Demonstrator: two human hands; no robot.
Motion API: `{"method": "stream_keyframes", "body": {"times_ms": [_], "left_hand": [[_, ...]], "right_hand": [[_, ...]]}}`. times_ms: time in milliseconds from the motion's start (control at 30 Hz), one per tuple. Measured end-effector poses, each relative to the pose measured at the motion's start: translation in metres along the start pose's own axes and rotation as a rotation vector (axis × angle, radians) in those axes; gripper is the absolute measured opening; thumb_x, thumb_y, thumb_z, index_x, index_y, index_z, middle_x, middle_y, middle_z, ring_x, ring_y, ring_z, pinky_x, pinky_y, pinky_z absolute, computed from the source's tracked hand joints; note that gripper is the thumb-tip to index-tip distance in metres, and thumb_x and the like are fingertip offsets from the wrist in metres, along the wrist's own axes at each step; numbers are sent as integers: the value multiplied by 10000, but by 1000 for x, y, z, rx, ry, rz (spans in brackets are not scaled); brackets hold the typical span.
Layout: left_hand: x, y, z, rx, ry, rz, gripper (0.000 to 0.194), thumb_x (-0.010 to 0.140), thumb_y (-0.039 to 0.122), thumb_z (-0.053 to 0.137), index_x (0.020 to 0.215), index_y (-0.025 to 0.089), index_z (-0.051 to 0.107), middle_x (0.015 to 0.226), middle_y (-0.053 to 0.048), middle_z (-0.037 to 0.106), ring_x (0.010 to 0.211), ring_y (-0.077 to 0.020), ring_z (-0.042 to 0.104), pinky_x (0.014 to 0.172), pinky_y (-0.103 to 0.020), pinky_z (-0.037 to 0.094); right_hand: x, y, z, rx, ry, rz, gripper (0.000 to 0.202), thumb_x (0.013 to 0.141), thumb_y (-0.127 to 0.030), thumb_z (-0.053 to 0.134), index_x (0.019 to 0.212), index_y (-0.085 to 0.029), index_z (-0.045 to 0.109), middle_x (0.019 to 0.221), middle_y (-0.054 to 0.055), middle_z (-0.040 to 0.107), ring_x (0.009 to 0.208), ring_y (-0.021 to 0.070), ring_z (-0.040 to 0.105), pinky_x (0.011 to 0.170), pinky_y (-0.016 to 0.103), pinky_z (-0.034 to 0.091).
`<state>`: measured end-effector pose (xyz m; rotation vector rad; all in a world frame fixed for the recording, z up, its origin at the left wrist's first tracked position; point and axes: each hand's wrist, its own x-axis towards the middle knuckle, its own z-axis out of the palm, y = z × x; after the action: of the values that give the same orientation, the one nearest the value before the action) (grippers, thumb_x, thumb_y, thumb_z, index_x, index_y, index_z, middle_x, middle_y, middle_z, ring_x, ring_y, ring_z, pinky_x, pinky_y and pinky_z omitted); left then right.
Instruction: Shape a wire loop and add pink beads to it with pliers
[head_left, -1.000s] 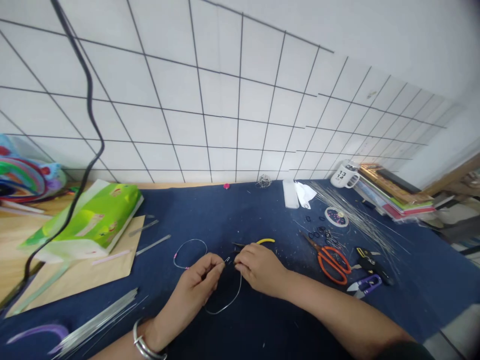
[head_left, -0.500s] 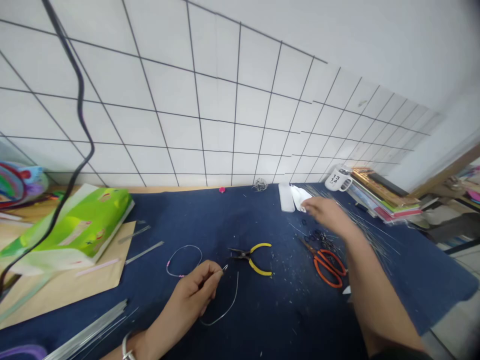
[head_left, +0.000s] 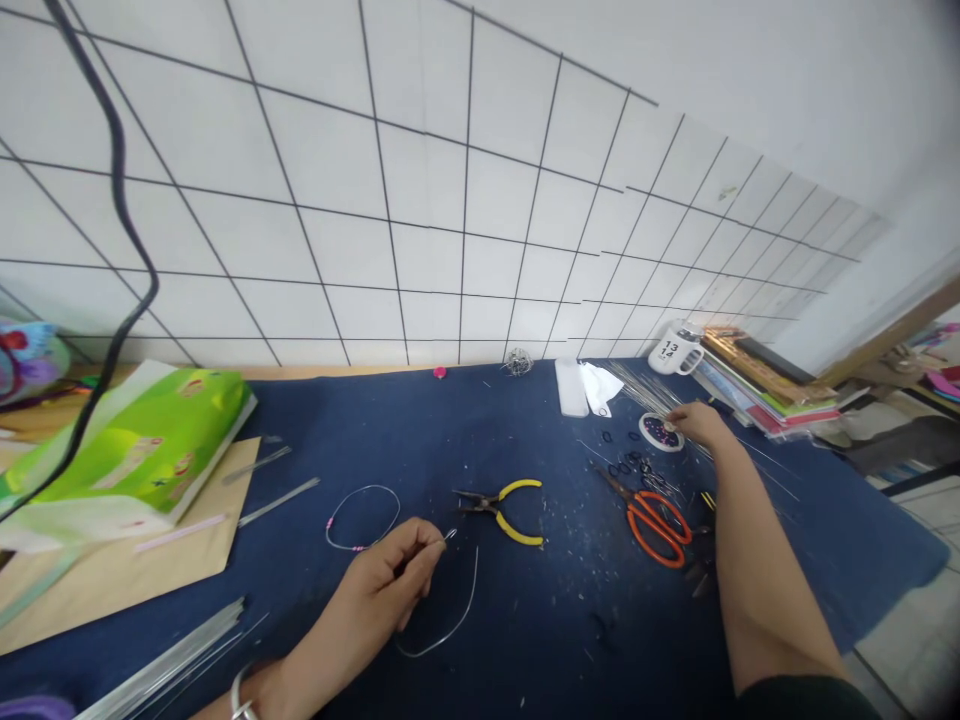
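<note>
Head view: the left hand (head_left: 394, 582) pinches the wire (head_left: 474, 585) between closed fingertips, its loose end curving round toward the pliers (head_left: 489, 505). Well to the right, the nearer right hand (head_left: 702, 424) has bunched fingertips at the dish's (head_left: 643, 430) right side; whether they grip anything cannot be told.

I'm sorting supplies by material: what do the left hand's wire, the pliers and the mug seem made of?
Wire: probably metal, given its thin, silvery curve; clear plastic isn't ruled out.
Pliers: dull, dark jaws suggest metal; smooth yellow handles look plastic-coated.
Mug: smooth white surface suggests glazed ceramic, though enamel is possible.
</note>
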<state>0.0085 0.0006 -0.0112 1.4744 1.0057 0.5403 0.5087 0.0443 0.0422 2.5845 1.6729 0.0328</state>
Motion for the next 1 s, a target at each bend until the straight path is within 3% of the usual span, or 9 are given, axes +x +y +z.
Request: {"method": "stream_keyframes", "body": {"times_ms": [200, 467, 733, 1000], "left_hand": [[1, 0, 0, 13, 6, -6, 223, 846, 397, 412, 796, 187, 468, 594, 65, 420, 429, -52, 366, 422, -165, 318], [0, 0, 1, -14, 0, -20, 245, 836, 421, 420, 776, 186, 458, 586, 65, 404, 419, -52, 350, 410, -163, 293], [1, -2, 0, -4, 7, -6, 214, 838, 386, 424, 773, 188, 473, 594, 62, 414, 426, -52, 360, 413, -159, 306], [1, -1, 0, 22, -3, -8, 237, 853, 407, 401, 776, 190, 457, 603, 61, 409, 433, -52, 367, 420, -164, 312]], "right_hand": [[9, -5, -1, -29, -98, -15, 266, 866, -309, 478, 1088, -172, 528, 1123, 65, 529, 935, 178, 547, 785, 360, 472], [21, -20, 24, -73, -180, -19, 286, 863, -307, 486, 1109, -163, 508, 1117, 73, 528, 938, 178, 548, 787, 373, 471], [30, -4, 32, -115, -243, -13, 291, 862, -307, 487, 1112, -157, 505, 1112, 73, 530, 933, 178, 550, 783, 376, 473], [37, -2, 39, -157, -203, -6, 292, 862, -305, 488, 1115, -160, 504, 1119, 75, 526, 942, 180, 547, 789, 379, 470]]}}
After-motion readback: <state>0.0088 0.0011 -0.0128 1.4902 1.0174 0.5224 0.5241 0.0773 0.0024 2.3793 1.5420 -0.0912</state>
